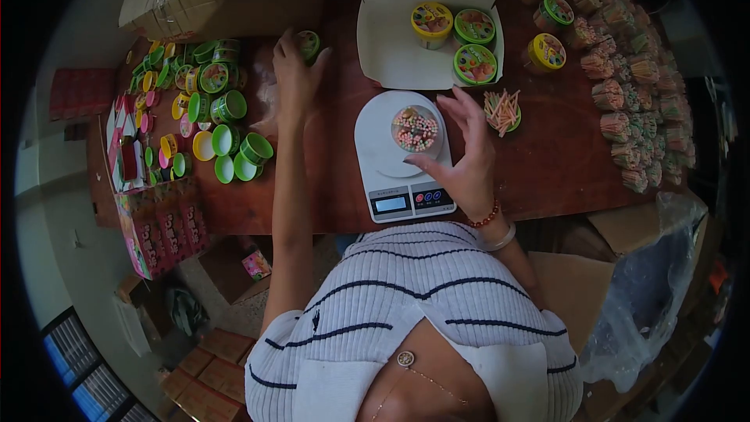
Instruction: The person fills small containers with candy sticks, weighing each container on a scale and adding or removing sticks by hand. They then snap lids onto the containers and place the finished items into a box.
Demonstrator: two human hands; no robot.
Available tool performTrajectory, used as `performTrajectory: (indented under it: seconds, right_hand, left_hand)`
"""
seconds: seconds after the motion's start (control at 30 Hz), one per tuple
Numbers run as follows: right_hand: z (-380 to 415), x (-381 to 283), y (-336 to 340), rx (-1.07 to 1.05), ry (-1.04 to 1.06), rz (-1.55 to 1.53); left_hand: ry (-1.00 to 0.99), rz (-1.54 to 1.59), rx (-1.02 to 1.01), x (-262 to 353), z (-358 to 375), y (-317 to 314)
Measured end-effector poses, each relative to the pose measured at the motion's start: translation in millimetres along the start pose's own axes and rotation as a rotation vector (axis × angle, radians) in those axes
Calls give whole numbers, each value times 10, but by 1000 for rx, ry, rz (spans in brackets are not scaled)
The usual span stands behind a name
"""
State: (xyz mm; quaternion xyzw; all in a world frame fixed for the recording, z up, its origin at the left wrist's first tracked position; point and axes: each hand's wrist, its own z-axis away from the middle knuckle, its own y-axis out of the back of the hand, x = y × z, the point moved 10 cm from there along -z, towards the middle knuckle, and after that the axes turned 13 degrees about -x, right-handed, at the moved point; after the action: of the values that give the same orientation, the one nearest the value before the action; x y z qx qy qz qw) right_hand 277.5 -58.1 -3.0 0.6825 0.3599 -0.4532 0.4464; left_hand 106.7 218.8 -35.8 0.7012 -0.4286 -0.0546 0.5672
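Observation:
A white digital scale [397,180] lies on the dark red table [328,164]. On its plate stands a clear round cup [415,130] full of small pink, green and pale sticks seen end-on. My right hand [465,158] is curved around the cup's right side, thumb and fingers apart, with a small gap to the cup. Farther off at the left, my left hand [296,66] touches or holds a small green tub [308,44] with a picture lid, fingers at its left side and thumb below it. A green lid [512,122] heaped with loose sticks lies right of the scale.
An open white box [383,62] behind the scale holds yellow and green tubs. Three tubs [546,51] stand right of it. Bundled sticks [631,94] fill the right side. Green and yellow rings and tubs [228,107] crowd the left, beside a cardboard box [180,0].

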Motion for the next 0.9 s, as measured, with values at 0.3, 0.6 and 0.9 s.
performTrajectory:
  seconds: [0.3,0.6,0.9]
  right_hand:
    - [194,132,596,243,-30,-98]
    - [173,216,545,212,-41,-107]
    - [120,162,307,58,-65,-43]
  left_hand:
    - [245,472,-71,-94,499,322]
    - [260,488,-34,-191,851,586]
    - [239,450,-70,69,814,679]
